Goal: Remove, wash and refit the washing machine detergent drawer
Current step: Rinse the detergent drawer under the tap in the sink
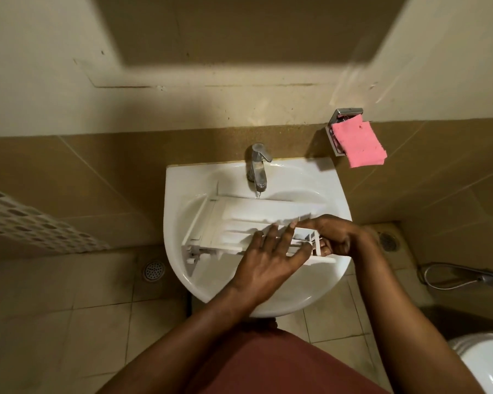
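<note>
The white detergent drawer (pixel 234 223) lies lengthwise across the white sink (pixel 182 177), under the chrome tap (pixel 258 166), from which a thin stream of water falls. My left hand (pixel 268 257) lies flat on the drawer's near side, fingers spread. My right hand (pixel 336 237) grips the drawer's right end, fingers curled around the compartment walls. The hands hide the drawer's right end.
A pink sponge (pixel 359 143) sits in a chrome holder (pixel 342 118) on the wall at the right. A perforated white basket (pixel 26 220) is at the left. Floor drains (pixel 153 271) lie beside the sink. A hose (pixel 461 277) and a toilet (pixel 487 362) are at the right.
</note>
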